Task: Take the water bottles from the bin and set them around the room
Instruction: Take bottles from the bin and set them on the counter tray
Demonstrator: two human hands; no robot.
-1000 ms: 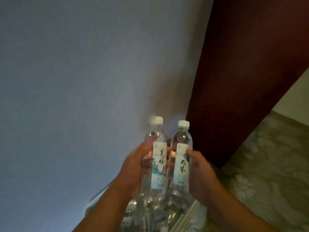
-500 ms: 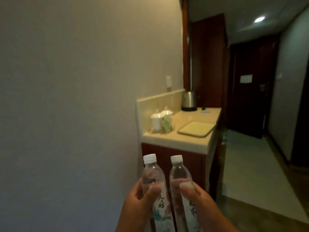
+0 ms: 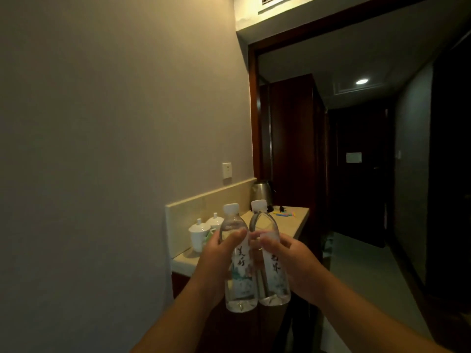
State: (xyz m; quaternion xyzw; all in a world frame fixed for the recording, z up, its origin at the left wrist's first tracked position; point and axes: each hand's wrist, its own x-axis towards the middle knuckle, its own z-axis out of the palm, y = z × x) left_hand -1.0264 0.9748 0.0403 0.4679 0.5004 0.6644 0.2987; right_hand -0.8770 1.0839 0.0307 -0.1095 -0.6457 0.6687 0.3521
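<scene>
**Two Water Bottles Held Up in Front of the Desk**

A person holds two clear water bottles out in front, one in each hand. The left hand (image 3: 216,261) grips the left bottle (image 3: 239,266). Its fingers are wrapped round the far side, and the thumb presses across the front, just above the label. The right hand (image 3: 293,263) grips the right bottle (image 3: 270,263) the same way, with the thumb curled over the top of the label. So both sets of fingers are clamped tight on a bottle.

The two bottles stand almost upright and lean a little away from each other at the top. Their sides touch lower down. Each one has a white cap and a white label with dark writing and a bit of green and blue picture. Both look full of water. They are up in the air, not resting on anything.

Behind the bottles is a pale desk (image 3: 293,222) set against the wall. On its left end stand two white cups with lids (image 3: 204,231), close together. At the far end sits a shiny metal kettle (image 3: 262,193). Near the kettle lie some small bright packets (image 3: 285,214), too small to tell what they are.

A white wall socket (image 3: 227,170) is on the wall above the desk. To the right, a dark hallway runs to a dark door (image 3: 356,174) with a pale sign on it. A round ceiling light (image 3: 362,81) glows above the hallway.
</scene>
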